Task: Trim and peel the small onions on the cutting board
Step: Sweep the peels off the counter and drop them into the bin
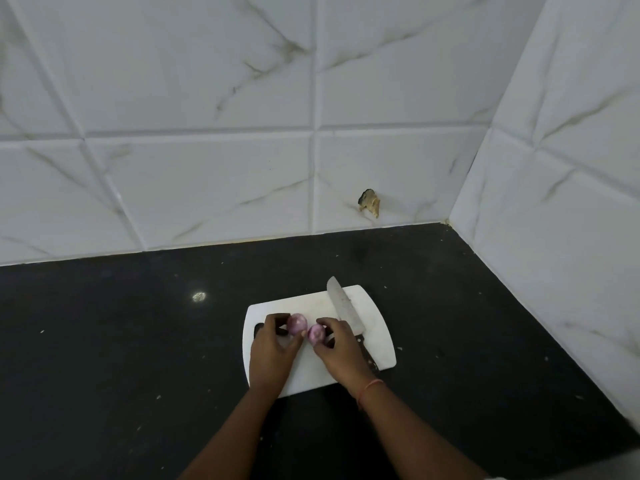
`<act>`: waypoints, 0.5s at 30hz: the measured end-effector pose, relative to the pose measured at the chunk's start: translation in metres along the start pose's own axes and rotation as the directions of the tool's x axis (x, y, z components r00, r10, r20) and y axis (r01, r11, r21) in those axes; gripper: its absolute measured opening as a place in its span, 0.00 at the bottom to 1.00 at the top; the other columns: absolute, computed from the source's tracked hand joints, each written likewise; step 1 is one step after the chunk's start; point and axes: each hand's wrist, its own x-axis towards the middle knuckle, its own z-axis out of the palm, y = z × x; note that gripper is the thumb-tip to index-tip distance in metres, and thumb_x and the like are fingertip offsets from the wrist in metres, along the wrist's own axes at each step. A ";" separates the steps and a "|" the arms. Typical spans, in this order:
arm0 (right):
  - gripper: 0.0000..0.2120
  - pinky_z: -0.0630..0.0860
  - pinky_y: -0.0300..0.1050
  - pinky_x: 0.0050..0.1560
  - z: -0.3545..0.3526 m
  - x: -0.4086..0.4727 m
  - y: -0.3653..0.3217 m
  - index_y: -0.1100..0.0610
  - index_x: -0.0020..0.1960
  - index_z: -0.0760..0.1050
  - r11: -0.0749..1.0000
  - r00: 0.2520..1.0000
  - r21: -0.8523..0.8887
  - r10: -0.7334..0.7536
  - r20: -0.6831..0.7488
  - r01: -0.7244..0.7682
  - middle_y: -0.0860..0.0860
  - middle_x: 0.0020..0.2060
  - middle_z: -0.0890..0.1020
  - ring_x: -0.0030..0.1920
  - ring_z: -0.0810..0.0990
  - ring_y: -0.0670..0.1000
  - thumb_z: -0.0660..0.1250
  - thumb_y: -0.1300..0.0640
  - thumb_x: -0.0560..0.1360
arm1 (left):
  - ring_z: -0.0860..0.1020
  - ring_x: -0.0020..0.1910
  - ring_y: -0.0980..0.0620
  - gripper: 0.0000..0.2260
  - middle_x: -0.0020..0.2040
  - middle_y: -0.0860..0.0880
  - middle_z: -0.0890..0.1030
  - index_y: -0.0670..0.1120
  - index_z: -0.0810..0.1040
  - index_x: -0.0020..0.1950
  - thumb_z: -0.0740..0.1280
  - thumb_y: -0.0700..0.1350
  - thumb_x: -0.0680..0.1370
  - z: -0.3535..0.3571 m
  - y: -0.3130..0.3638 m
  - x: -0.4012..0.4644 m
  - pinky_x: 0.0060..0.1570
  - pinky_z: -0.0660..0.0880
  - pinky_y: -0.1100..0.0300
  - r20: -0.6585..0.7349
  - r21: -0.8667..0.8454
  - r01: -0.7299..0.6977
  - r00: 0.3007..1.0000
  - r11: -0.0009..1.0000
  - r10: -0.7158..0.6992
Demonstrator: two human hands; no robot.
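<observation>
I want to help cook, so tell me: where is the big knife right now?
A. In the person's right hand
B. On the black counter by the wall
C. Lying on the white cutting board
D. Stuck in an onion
C: the steel-bladed kitchen knife lies flat on the white plastic cutting board, while each hand holds a small purple onion instead.

No readable text, label, brand, number or sign appears anywhere: the knife blade on the cutting board carries only a faint mottled pattern (too blurred to make out as lettering), and the wall tiles show veining alone.
</observation>
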 end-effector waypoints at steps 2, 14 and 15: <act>0.12 0.75 0.36 0.52 0.001 -0.001 0.000 0.50 0.57 0.76 0.999 1.000 0.025 -0.029 0.011 0.029 0.47 0.53 0.78 0.50 0.79 0.43 0.71 0.53 0.75 | 0.78 0.52 0.56 0.15 0.52 0.60 0.79 0.53 0.75 0.58 0.74 0.51 0.73 0.000 0.003 0.003 0.48 0.74 0.60 0.004 -0.017 0.017 1.000 1.000 -0.017; 0.18 0.74 0.44 0.58 -0.003 -0.001 0.003 0.54 0.61 0.76 0.936 0.969 -0.287 -0.235 -0.080 0.204 0.48 0.58 0.74 0.56 0.74 0.47 0.70 0.54 0.71 | 0.78 0.54 0.51 0.15 0.50 0.58 0.80 0.51 0.75 0.54 0.75 0.50 0.72 -0.005 -0.006 0.036 0.57 0.73 0.50 0.017 0.102 -0.035 0.999 0.994 0.034; 0.19 0.74 0.45 0.56 -0.008 -0.002 0.004 0.53 0.61 0.77 0.905 0.948 -0.362 -0.287 -0.136 0.222 0.48 0.59 0.76 0.55 0.74 0.48 0.69 0.51 0.71 | 0.78 0.55 0.53 0.17 0.52 0.58 0.80 0.52 0.75 0.56 0.75 0.51 0.72 -0.005 -0.006 0.036 0.57 0.73 0.52 0.014 0.089 -0.046 0.999 0.995 0.045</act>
